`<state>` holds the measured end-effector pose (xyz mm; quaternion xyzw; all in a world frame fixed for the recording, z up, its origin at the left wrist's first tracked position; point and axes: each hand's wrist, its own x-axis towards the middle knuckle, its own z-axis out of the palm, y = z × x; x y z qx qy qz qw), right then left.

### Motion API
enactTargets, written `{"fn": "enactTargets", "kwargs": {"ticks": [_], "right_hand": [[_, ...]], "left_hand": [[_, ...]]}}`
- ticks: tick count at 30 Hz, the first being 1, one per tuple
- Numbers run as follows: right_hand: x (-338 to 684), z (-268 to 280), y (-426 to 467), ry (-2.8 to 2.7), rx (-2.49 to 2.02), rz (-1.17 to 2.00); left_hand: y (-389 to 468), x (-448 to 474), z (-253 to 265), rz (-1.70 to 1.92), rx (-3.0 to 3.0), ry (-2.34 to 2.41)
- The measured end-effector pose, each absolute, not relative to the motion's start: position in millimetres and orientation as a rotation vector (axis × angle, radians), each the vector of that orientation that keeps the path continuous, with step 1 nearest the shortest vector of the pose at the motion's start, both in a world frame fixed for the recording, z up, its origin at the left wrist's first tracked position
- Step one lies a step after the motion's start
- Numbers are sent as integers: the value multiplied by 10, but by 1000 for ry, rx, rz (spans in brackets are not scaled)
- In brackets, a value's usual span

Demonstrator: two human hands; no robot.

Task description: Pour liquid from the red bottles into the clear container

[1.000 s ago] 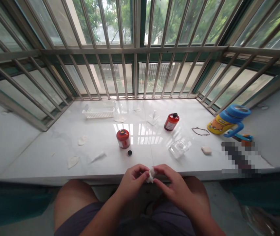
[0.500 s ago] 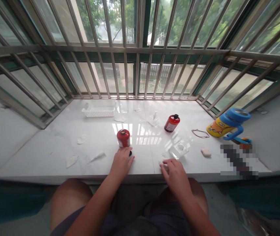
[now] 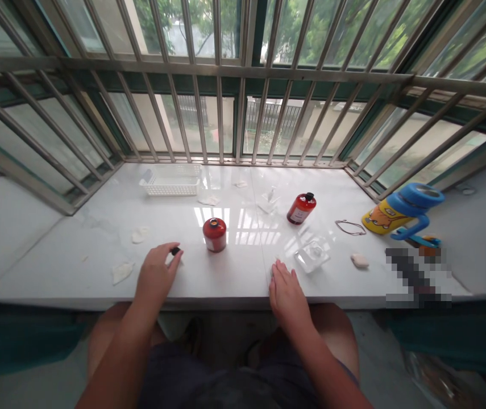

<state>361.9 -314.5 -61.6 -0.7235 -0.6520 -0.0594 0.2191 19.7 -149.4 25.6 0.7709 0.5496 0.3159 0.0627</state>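
Observation:
My left hand (image 3: 156,271) pinches a small black cap (image 3: 175,250) between thumb and fingertips, just over the white tabletop. To its right stands a red bottle (image 3: 215,235), upright, its black cap off and its mouth showing. My right hand (image 3: 287,289) rests low on the tabletop with its fingers close together. A scrap of white shows at its fingertips; what lies under them is hidden. Beyond that hand is a clear plastic piece (image 3: 312,255). Farther back, a second red bottle (image 3: 301,208) with a black top stands upright.
A white basket (image 3: 170,188) sits at the back left. Crumpled white tissues (image 3: 122,273) lie scattered about. On the right are a blue-and-yellow water bottle (image 3: 390,213), a thin loop (image 3: 351,228) and a pale pink lump (image 3: 359,261). Metal bars (image 3: 243,71) close off the back.
My left hand has moved left, away from the open red bottle, taking the black cap with it. My right hand has shifted slightly left, its fingers now closer together.

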Motion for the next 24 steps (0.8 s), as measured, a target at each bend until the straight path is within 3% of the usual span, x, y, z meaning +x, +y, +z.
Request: {"fn": "enactTargets", "kwargs": {"ticks": [8,19,24], "right_hand": [[3153,-448,-2806,-1977,-1835,94],[2355,-247,-2575,-2261,-1482,270],[2307,-334,-2694,-2302,-1307,149]], "left_hand": [[-1147,-763,141,822,2081,2015],[-1301,-742,-108,1029,2150,2088],[-1332,-761,-117,1021,2149,2140]]}}
